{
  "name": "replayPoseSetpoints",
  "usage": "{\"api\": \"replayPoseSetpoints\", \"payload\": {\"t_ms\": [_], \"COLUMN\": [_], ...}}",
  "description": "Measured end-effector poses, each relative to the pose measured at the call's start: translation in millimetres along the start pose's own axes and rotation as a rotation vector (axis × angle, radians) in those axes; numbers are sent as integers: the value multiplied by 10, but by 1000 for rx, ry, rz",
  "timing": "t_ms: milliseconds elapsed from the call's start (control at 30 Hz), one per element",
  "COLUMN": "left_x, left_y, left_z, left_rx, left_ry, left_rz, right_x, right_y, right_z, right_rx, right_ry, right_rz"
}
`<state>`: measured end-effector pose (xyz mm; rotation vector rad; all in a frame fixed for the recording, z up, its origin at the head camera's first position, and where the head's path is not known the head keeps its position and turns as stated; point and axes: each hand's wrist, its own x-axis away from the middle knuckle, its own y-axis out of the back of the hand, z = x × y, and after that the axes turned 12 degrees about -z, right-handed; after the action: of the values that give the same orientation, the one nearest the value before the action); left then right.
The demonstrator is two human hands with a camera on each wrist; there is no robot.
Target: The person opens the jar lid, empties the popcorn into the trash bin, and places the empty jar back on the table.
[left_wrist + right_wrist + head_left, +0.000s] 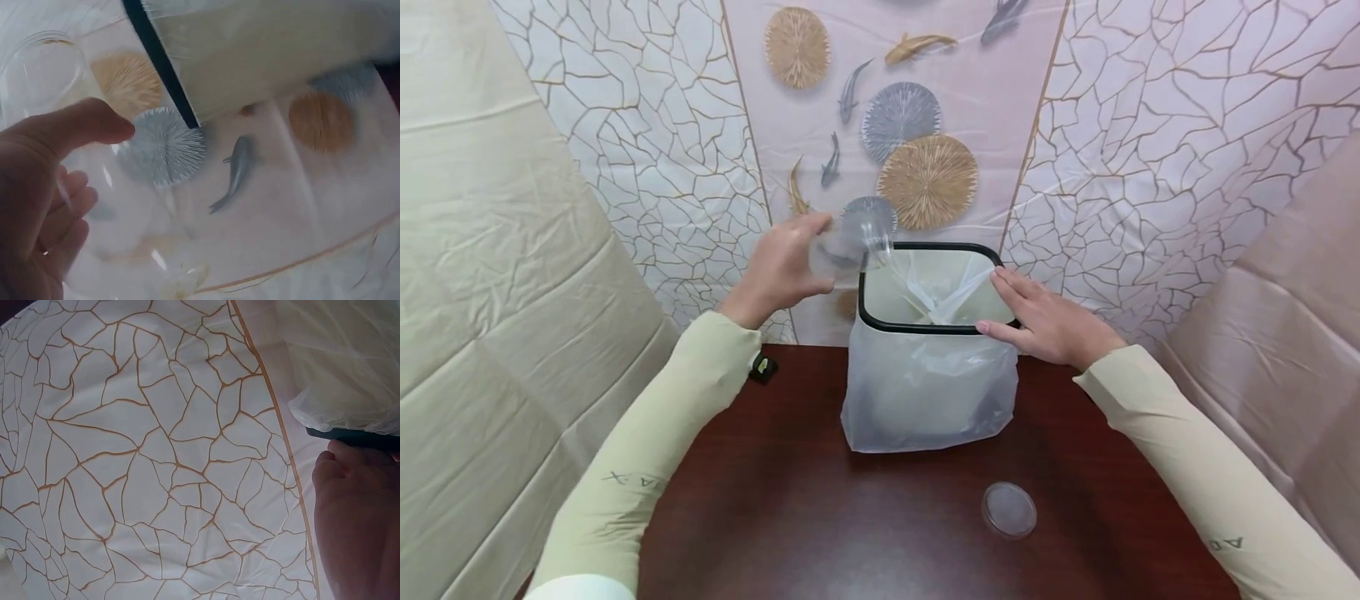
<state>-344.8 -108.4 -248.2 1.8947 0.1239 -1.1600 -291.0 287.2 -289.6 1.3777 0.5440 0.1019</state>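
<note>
In the head view my left hand (775,268) grips a clear plastic jar (854,243) tipped sideways, its right end over the left rim of a waste bin. The left wrist view shows the thumb (94,125) and curled fingers around the see-through jar wall. The bin has a black rim (925,328) and a translucent white bag (928,392) hanging down its outside. My right hand (1051,323) rests at the rim's right corner with fingers extended and thumb at the front edge. In the right wrist view its fingertips (337,453) meet the dark rim.
A round clear lid (1009,509) lies on the dark red-brown table (820,517), in front of the bin and to its right. Behind stands a patterned cloth backdrop (692,150). Beige cloth hangs on both sides. A small black item (763,368) shows by the left cuff.
</note>
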Motion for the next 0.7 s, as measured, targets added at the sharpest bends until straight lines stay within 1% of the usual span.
{"api": "replayPoseSetpoints", "payload": {"t_ms": [67, 167, 233, 300, 400, 533, 567, 633, 700], "left_x": [97, 263, 394, 535, 753, 1063, 1142, 1290, 1434], "left_y": [-31, -108, -183, -275, -460, -764, -823, -893, -958], "left_z": [70, 148, 198, 247, 325, 438, 445, 427, 420], "left_rx": [126, 320, 424, 497, 574, 636, 643, 659, 648], "left_ry": [107, 242, 321, 390, 485, 588, 610, 649, 682], "left_rz": [-60, -159, -213, -247, -274, -310, -321, -346, -368], "right_x": [-3, -3, -4, -6, -3, 4, 1, -9, -21], "right_y": [0, 0, -1, -3, 2, 20, 21, 18, 12], "right_z": [3, 9, 14, 17, 12, 0, -1, 1, 6], "right_rx": [0, -3, -7, -11, -21, -28, -26, -24, -22], "right_ry": [1, -1, -3, -6, -15, -16, -14, -7, -3], "right_rz": [-1, -2, 1, 6, 13, 15, 16, 17, 16]}}
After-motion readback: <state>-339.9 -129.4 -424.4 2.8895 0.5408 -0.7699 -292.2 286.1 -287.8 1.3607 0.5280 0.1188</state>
